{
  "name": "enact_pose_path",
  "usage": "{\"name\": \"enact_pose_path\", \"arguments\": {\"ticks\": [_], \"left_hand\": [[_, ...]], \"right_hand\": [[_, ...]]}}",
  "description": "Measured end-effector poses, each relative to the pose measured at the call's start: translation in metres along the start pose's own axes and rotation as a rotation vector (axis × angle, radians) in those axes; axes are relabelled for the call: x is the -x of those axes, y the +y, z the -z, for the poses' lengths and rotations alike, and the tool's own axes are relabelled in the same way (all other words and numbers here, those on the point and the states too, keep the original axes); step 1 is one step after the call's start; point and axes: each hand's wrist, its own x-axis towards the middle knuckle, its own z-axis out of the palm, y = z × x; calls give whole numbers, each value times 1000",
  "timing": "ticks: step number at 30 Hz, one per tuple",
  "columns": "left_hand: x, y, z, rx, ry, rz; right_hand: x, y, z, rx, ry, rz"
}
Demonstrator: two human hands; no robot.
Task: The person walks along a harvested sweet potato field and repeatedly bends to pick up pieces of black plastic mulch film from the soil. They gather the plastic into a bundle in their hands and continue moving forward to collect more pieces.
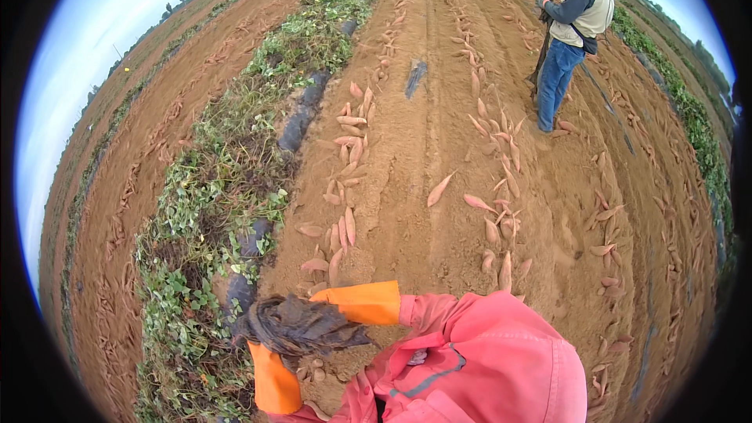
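A crumpled wad of dark, soil-stained plastic film (305, 326) is bunched between my two hands, low in the head view. My right hand (362, 302), in a long orange glove, reaches in along its far side. My left hand (273, 378), gloved the same way, comes up to its near left end. Both hands look closed on the film, though the folds cover most of the fingers. Red sleeves show behind the gloves. Several sweet potatoes (342, 233) lie on the soil just beyond the bundle, and a few smaller ones sit beneath it.
Leafy vines (211, 180) and strips of black film (301, 113) run along the left ridge. Another row of sweet potatoes (505, 219) stretches away on the right. A single sweet potato (440, 189) and a film scrap (416, 78) lie between rows. A person (576, 27) stands at far right holding dark material.
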Motion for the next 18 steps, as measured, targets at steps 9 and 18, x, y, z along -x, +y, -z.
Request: {"name": "enact_pose_path", "arguments": {"ticks": [9, 18], "left_hand": [[-63, -39, 55, 156, 371, 123], [21, -19, -28, 87, -110, 56]], "right_hand": [[39, -25, -19, -154, -144, -309], [2, 24, 15, 396, 237, 67]]}}
